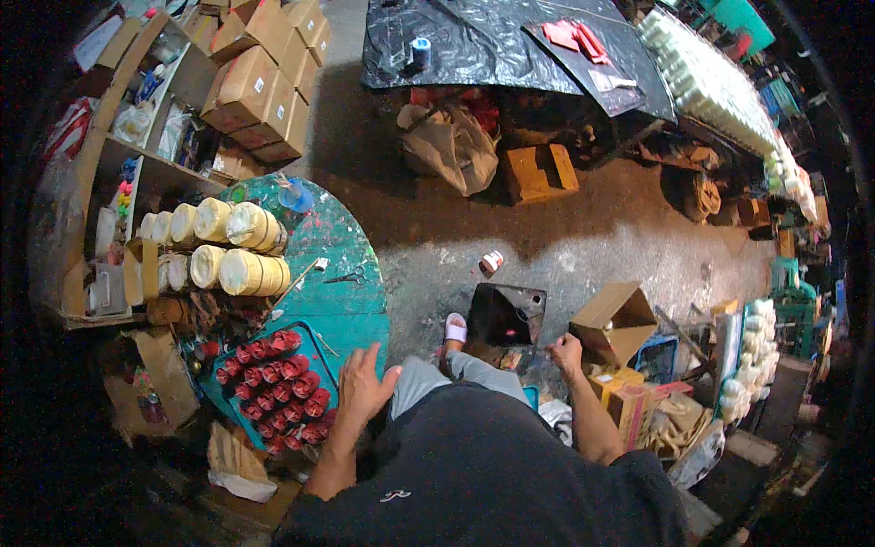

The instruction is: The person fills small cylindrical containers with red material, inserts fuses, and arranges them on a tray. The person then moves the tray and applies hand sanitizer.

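Observation:
My left hand (363, 387) rests with fingers spread on the edge of a round teal table (351, 264), right beside a dark tray (305, 333) packed with several small red items (273, 383). My right hand (565, 351) hangs lower right with fingers curled, close to a dark square stool (506, 312) and an open cardboard box (615, 319); whether it holds anything is not visible. My foot in a white sandal (455, 326) stands by the stool.
Stacks of pale yellow rolls (228, 246) and scissors (346, 276) lie on the table. Wooden shelves (118, 155) and cardboard boxes (264, 82) stand at left. A black-covered table (510, 46) is ahead; white bottles (711, 82) line the right.

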Demonstrator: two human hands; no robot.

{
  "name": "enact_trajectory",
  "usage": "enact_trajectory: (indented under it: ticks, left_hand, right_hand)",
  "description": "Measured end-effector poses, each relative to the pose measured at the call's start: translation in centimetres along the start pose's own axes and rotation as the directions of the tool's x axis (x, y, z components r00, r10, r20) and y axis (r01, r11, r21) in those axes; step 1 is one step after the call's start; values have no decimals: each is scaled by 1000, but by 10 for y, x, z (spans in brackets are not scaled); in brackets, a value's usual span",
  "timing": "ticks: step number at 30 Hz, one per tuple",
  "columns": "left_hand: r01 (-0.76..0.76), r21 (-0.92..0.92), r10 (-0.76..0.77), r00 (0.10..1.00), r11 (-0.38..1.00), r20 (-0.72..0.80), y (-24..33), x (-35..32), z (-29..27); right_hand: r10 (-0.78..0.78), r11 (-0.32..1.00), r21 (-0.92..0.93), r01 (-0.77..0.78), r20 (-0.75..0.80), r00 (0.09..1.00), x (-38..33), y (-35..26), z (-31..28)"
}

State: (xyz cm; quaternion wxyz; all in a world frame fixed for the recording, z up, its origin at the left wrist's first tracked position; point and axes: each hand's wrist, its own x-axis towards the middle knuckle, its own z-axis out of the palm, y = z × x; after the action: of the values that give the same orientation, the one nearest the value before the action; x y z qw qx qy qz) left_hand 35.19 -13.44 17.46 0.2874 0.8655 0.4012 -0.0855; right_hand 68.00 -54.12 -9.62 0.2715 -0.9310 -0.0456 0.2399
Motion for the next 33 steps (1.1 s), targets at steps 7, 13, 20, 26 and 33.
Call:
enact_trajectory:
  ticks: [7,13,20,26,33]
  left_hand:
    - [-101,69,97,994,993,51,35,72,-25]
    - [-181,23,182,983,983,-35,39,153,-41]
    - [-233,-62,230,972,971,-43,45,276,-88]
    - [-157,-58,154,987,986,-42,34,368,-154]
    - [-144,-26,140,984,989,-108,25,447,-204]
  right_hand:
    - [-262,924,-271,270,64,963,39,-71,-26]
    - [177,963,100,-249,460,870,47,-143,-28]
    - [-71,949,315,12,177,982,139,-324,-47]
    - [-468,801,380,463,-85,880,197,-564,-106]
    - [-642,765,54,642,148,753,273,-638,-32]
